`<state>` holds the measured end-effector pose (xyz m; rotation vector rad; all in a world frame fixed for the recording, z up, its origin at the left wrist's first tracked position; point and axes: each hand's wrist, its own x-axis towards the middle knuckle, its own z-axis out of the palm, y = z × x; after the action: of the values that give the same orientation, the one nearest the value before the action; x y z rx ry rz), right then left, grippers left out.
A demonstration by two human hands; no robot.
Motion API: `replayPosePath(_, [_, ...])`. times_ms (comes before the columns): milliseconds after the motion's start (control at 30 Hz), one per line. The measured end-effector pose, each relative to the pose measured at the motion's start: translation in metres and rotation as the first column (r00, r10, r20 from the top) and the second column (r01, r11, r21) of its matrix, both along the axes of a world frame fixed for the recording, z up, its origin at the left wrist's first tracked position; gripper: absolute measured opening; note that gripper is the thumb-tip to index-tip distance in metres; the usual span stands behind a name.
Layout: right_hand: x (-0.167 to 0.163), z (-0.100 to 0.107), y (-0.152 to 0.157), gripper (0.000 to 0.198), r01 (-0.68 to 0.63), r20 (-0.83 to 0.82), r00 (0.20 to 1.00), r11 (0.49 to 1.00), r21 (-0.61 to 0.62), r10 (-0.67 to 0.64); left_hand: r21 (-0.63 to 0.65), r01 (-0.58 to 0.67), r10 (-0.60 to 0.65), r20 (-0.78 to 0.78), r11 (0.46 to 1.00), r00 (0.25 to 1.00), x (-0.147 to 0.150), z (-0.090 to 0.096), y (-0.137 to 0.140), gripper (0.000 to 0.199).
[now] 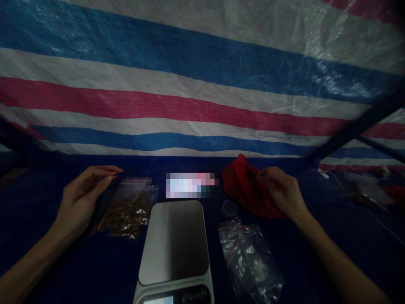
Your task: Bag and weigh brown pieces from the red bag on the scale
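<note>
My left hand (85, 192) hovers over the left side of the table, fingers stretched forward and thumb slightly apart, holding nothing that I can see. Just beside it lie clear zip bags (131, 211) filled with small brown dried pieces. On the right, my right hand (281, 188) is closed at the mouth of a red bag (236, 179), its fingertips pinching the edge. Dark contents show dimly inside. Between the hands stands a kitchen scale (175, 240) with a bare metal plate; part of its display shows at the bottom.
A small clear round cup (229, 208) sits by the red bag. Flat clear zip bags (251, 257) lie right of the scale. A blurred-out bright rectangle (190, 185) is behind it. Striped plastic sheeting (190, 105) hangs behind, with a dark frame bar (354, 128) at right.
</note>
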<state>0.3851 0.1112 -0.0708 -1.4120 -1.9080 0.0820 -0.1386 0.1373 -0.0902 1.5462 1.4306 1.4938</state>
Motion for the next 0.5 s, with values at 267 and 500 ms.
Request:
replayPosePath(267, [0.000, -0.004, 0.004, 0.024, -0.028, 0.160, 0.986, 0.984, -0.174, 0.056, -0.048, 0.043, -0.037, 0.123, 0.998, 0.992, 0.005, 0.006, -0.002, 0.017])
replayPosePath(500, [-0.002, -0.011, 0.007, 0.027, -0.058, 0.337, 0.934, 0.980, -0.189, 0.120, -0.017, 0.077, -0.073, 0.180, 0.997, 0.981, 0.004, -0.001, 0.002, 0.019])
